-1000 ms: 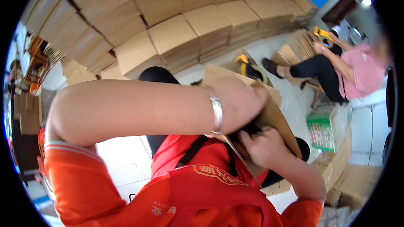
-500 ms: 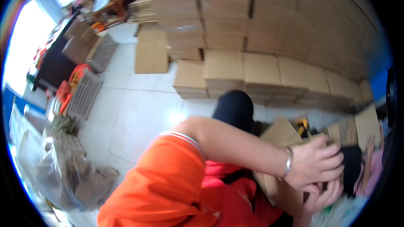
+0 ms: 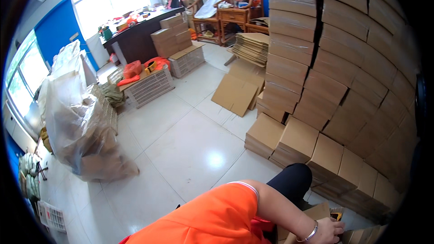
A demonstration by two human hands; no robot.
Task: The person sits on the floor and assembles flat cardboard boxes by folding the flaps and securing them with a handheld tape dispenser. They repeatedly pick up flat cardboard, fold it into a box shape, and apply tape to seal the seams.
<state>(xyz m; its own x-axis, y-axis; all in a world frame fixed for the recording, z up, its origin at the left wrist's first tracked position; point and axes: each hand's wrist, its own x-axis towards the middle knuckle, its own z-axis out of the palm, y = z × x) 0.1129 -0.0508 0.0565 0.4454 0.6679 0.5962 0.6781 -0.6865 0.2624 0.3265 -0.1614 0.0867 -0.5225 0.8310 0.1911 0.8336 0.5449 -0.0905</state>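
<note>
My left hand (image 3: 328, 230), with a silver bangle (image 3: 311, 232) at the wrist, is low at the right edge of the view. Its fingers curl downward beside an open cardboard box (image 3: 316, 212); whatever lies under the fingertips is hidden. A small yellow and black object (image 3: 336, 216) shows just past the hand, too little of it to name. More brown cardboard (image 3: 361, 236) stands to the right of the fingers. My right hand is out of view.
Stacked cardboard cartons (image 3: 334, 77) form a tall wall on the right, with a lower row (image 3: 296, 138) before it. Flat cardboard sheets (image 3: 235, 94) lean beyond. Left are a plastic-wrapped bundle (image 3: 86, 131) and a plastic crate (image 3: 151, 91); a dark desk (image 3: 140, 40) stands farther back.
The view has swung left and up, showing more of the room. My hands now sit lower in the picture, and the right hand, earlier beneath the left, has left the view.
</note>
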